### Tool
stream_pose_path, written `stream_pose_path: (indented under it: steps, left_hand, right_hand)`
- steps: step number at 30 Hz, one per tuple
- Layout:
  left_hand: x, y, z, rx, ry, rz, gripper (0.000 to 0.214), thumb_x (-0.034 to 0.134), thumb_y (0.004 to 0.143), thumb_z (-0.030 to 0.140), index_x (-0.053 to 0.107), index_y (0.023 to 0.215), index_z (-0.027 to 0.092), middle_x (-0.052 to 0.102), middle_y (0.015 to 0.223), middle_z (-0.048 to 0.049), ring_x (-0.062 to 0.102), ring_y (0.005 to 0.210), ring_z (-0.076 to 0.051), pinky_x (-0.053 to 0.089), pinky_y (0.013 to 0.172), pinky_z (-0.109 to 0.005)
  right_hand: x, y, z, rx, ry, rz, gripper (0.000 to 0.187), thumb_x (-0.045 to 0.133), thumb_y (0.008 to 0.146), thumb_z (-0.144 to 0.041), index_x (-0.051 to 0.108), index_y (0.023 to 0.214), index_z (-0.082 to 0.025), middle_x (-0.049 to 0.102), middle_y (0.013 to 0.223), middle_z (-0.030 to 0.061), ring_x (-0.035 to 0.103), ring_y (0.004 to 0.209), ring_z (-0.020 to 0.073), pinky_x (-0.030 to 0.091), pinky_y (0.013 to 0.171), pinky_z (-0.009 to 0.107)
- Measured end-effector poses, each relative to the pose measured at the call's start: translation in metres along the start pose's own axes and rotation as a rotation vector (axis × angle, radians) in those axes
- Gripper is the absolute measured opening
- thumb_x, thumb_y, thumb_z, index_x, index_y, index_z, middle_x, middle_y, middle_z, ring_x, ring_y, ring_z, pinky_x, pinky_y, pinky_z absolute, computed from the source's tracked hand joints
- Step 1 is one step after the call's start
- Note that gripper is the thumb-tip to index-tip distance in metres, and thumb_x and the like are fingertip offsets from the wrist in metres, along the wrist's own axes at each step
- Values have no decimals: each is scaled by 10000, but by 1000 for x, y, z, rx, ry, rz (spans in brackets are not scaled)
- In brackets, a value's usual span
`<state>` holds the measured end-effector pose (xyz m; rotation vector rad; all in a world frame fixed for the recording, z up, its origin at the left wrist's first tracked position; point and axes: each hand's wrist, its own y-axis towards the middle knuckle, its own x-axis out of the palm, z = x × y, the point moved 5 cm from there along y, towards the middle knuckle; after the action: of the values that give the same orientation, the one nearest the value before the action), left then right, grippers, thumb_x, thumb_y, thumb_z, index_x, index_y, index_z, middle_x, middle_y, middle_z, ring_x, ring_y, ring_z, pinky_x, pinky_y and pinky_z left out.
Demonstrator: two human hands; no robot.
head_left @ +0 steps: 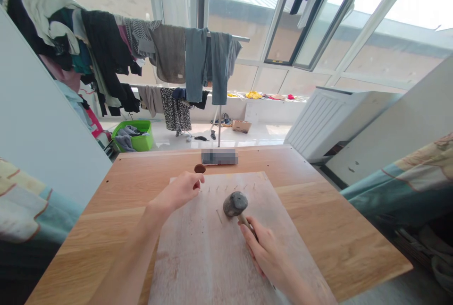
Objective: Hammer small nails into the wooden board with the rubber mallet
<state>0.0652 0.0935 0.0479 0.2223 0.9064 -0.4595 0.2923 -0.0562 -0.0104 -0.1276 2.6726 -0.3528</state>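
Clothes (169,52) crowd a drying rack (233,38) (mostly dark); a green basket (148,126) holds more.

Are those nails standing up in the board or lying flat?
Standing: a row of nails sticks up from the board, though one nail lies flat.

A honey-toned rectangular wooden table (318,220) carries a large, pale, scuffed wooden board (198,262), with a row of thin metal nails (217,188) set near the board's far end. Beyond the board, by the table's far edge, lies a long rectangular object (219,156), blurred out.
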Motion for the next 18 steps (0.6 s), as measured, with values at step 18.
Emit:
stream_pose_path:
  steps: [18]
  left_hand:
    - [23, 13, -33, 9, -513, -47, 302, 719, 711, 268, 715, 1005, 201, 825, 889, -53, 763, 874, -231, 579, 859, -344]
  right_hand:
    - [1, 1, -1, 29, 44, -8, 297, 399, 1043, -493, 535, 1000, -232, 400, 507, -130, 383, 295, 73, 284, 277, 156]
